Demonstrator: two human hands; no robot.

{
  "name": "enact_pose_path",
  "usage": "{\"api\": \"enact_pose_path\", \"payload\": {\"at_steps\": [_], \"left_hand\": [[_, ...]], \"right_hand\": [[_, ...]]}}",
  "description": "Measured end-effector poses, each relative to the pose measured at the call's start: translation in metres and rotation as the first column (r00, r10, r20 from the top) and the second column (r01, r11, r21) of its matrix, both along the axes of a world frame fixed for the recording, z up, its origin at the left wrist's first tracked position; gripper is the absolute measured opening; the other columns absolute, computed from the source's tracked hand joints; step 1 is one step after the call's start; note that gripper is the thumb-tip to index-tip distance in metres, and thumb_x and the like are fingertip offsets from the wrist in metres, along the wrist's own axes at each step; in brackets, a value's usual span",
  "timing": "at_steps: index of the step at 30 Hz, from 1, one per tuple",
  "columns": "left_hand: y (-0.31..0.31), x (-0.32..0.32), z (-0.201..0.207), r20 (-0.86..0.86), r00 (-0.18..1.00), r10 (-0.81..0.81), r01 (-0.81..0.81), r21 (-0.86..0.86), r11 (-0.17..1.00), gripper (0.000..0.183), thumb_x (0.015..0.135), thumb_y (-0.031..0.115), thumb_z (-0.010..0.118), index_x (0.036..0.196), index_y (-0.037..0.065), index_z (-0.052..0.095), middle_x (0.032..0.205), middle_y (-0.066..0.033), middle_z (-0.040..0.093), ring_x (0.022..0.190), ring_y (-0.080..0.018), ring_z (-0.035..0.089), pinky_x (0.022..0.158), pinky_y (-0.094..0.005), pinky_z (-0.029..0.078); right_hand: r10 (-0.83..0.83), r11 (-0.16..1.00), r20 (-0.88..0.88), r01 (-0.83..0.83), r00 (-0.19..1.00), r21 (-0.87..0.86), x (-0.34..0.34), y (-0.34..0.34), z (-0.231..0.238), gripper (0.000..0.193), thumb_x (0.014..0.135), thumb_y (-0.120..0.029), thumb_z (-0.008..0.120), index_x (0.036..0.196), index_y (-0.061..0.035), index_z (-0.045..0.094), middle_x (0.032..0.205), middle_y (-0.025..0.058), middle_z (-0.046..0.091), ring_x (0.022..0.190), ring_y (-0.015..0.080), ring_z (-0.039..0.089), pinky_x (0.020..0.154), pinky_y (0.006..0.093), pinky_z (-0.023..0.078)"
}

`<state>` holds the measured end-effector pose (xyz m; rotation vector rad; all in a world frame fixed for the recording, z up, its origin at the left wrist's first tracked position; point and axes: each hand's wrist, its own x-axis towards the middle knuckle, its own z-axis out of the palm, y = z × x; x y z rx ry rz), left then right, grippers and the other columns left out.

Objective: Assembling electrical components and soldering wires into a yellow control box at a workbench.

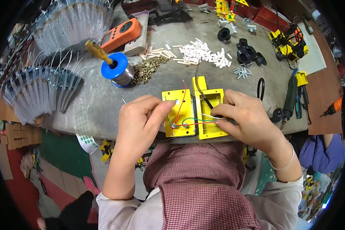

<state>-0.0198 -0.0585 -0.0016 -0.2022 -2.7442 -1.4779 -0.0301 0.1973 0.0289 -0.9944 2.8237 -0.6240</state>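
A yellow metal box (220, 97) lies open at the near edge of the bench, with a flat yellow plate (170, 132) beside its left side. Red and green wires (197, 123) run from the plate's lower part across to the box. A black cable (206, 99) enters the box from above. My right hand (245, 117) is closed over the box's right side, its thumb and finger pinching the ends of the wires. My left hand (140, 115) is closed at the plate's left edge, thumb against curled fingers; anything inside it is hidden.
Behind lie a pile of white sleeves (203, 51), brass-coloured small parts (147, 71), screws (242, 73) and black round parts (244, 55). A solder spool (120, 71) and an orange meter (120, 34) stand back left; bundled clear-wrapped parts (42, 90) lie left. A soldering iron (290, 97) lies right.
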Motion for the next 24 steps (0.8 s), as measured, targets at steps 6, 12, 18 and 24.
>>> {"api": "enact_pose_path", "payload": {"at_steps": [6, 12, 18, 24], "left_hand": [[0.006, -0.003, 0.007, -0.099, 0.995, -0.014, 0.034, 0.204, 0.978, 0.008, 0.083, 0.006, 0.072, 0.087, -0.002, 0.072, 0.079, -0.003, 0.064, 0.067, -0.0081, 0.054, 0.06, -0.0231, 0.041], [0.01, 0.001, 0.004, -0.146, 0.988, -0.041, 0.085, 0.302, 0.949, 0.011, 0.083, 0.003, 0.07, 0.092, -0.002, 0.072, 0.083, -0.005, 0.065, 0.072, -0.0096, 0.061, 0.062, -0.0206, 0.045], [0.004, 0.019, 0.002, -0.178, 0.984, 0.008, 0.047, 0.308, 0.95, 0.012, 0.083, -0.001, 0.066, 0.094, -0.003, 0.071, 0.085, -0.008, 0.066, 0.068, -0.0124, 0.063, 0.06, -0.0222, 0.047], [0.013, 0.044, 0.006, -0.193, 0.968, 0.16, -0.141, 0.109, 0.984, 0.016, 0.076, -0.001, 0.075, 0.091, 0.001, 0.071, 0.075, -0.0081, 0.066, 0.068, -0.0169, 0.064, 0.061, -0.0288, 0.049]], "right_hand": [[0.048, 0.997, -0.113, -0.054, 0.992, -0.05, -0.007, -0.002, -0.014, 0.013, 0.078, -0.014, 0.071, 0.086, -0.0069, 0.064, 0.084, 0.0076, 0.053, 0.081, 0.0265, 0.059, 0.065, 0.0389, 0.049], [-0.087, 0.966, 0.028, 0.091, 0.996, -0.24, -0.012, 0.001, -0.016, 0.011, 0.081, -0.013, 0.07, 0.082, -0.0049, 0.062, 0.075, 0.0086, 0.053, 0.067, 0.0247, 0.057, 0.059, 0.0365, 0.046], [-0.172, 0.95, 0.125, 0.198, 0.977, -0.243, -0.008, 0.007, -0.006, 0.01, 0.081, -0.009, 0.07, 0.083, -0.0019, 0.063, 0.071, 0.0088, 0.053, 0.059, 0.0203, 0.052, 0.056, 0.0328, 0.043], [-0.214, 0.9, 0.158, 0.257, 0.964, -0.351, -0.004, 0.005, -0.002, 0.01, 0.08, -0.001, 0.068, 0.09, -0.0022, 0.065, 0.08, 0.0061, 0.056, 0.06, 0.0143, 0.05, 0.055, 0.0283, 0.041]]}}
